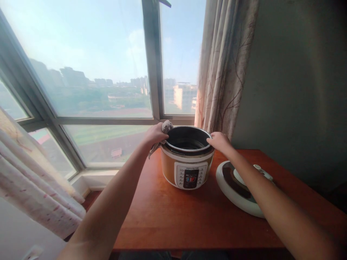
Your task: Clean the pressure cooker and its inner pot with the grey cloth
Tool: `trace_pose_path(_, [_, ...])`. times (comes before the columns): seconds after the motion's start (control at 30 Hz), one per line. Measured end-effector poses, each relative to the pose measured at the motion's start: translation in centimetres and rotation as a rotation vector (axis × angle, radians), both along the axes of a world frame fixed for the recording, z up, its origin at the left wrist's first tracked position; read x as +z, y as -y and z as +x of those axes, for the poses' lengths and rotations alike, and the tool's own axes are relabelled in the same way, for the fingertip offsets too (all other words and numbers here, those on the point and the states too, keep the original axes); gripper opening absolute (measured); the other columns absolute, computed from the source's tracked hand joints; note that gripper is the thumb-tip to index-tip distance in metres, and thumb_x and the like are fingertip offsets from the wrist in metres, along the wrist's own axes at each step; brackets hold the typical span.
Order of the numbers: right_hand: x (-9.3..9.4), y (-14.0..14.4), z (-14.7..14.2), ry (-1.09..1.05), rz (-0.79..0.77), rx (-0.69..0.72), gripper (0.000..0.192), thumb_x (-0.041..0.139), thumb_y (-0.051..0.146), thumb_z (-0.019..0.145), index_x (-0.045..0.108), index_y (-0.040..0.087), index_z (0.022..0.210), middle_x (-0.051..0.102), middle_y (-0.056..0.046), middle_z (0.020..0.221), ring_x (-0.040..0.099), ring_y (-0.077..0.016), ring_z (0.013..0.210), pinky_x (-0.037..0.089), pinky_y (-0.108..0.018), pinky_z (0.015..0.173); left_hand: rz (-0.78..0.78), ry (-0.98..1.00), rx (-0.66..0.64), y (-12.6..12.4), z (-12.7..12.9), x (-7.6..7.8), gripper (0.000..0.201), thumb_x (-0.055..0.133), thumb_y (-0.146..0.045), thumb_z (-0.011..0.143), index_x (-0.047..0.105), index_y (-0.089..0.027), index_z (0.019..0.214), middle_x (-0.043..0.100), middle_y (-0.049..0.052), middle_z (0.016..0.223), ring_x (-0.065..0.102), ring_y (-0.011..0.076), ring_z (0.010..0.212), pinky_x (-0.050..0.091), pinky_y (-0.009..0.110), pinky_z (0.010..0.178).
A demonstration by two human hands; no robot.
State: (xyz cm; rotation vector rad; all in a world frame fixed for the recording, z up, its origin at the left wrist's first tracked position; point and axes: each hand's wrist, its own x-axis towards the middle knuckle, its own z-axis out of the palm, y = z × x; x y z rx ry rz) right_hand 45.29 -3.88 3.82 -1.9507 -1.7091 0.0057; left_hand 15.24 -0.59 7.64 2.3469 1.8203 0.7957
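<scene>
An electric pressure cooker [169, 168] with a tan and white body and a front control panel stands on the table. Its dark inner pot [187, 133] sits in the top, the rim showing above the body; the inside that I can see holds no food. My left hand [156, 134] is closed on a greyish cloth [167, 126], its thumb at the left side of the pot's rim. On the opposite side, my right hand [221, 141] pinches the rim between thumb and fingers. The cooker's round lid [230, 191] lies to the right, partly hidden by my right forearm.
The reddish-brown wooden table [159, 224] is under the cooker and lid. Behind it are large windows [103, 86] and a patterned curtain [225, 68]. Another curtain [35, 184] hangs at the left, and a dark wall [287, 83] is at the right.
</scene>
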Motion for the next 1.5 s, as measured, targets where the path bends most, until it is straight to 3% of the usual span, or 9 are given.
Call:
trace_pose_path(0.13, [0.0,-0.3,0.0,0.007,0.0,-0.029,0.023,0.06,0.025,0.075,0.079,0.017,0.086,0.077,-0.013,0.088,0.07,-0.027,0.087,0.044,-0.028,0.067,0.037,0.005,0.096,-0.5,0.4,-0.2,0.042,0.071,-0.026,0.065,0.069,-0.025,0.107,0.075,0.004,0.095,0.069,0.0281,0.09,0.049,0.033,0.069])
trace_pose_path(0.33, [0.0,-1.2,-0.1,0.018,0.005,-0.042,0.022,0.061,0.027,0.077,0.079,0.018,0.084,0.077,-0.012,0.087,0.071,-0.026,0.087,0.044,-0.027,0.066,0.083,0.015,0.094,-1.8,0.6,-0.5,0.048,0.073,-0.025,0.065,0.071,-0.027,0.113,0.076,0.005,0.1,0.07,0.0285,0.095,0.051,0.033,0.074])
trace_pose_path(0.8, [-0.1,-6.4,0.5,0.021,-0.016,-0.035,0.025,0.06,0.027,0.078,0.08,0.017,0.09,0.077,-0.011,0.089,0.071,-0.0239,0.089,0.046,-0.025,0.068,0.04,0.041,0.16,-6.9,1.5,-0.9,0.046,0.074,-0.029,0.065,0.07,-0.029,0.111,0.076,0.007,0.107,0.07,0.0303,0.101,0.053,0.035,0.077])
trace_pose_path(1.5, [0.5,-7.9,1.2,0.006,-0.048,0.005,0.022,0.062,0.024,0.076,0.08,0.017,0.087,0.077,-0.009,0.088,0.07,-0.0202,0.087,0.046,-0.021,0.069,0.037,0.055,0.139,-7.9,2.0,-0.9,0.044,0.075,-0.028,0.062,0.07,-0.025,0.105,0.076,0.01,0.105,0.069,0.0326,0.1,0.052,0.037,0.079])
